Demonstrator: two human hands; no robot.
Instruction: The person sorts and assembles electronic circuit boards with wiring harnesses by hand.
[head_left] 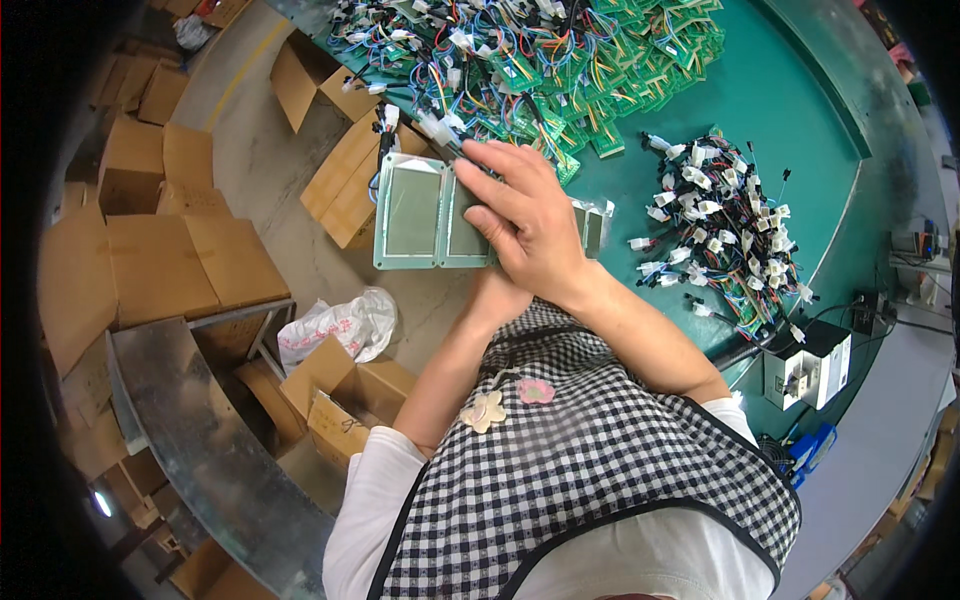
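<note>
The green table point(790, 110) carries heaped, wired circuit boards point(640, 70) toward its left edge, white-plugged cables point(725, 215) nearer its right.

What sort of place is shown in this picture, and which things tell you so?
Probably an electronics assembly workshop: many green circuit boards are heaped on a green-topped bench, and cardboard boxes stand at the left.

a black and white checked apron point(600, 440) with pink and cream flowers point(535, 391) covers a white shirt point(372, 505).
</note>
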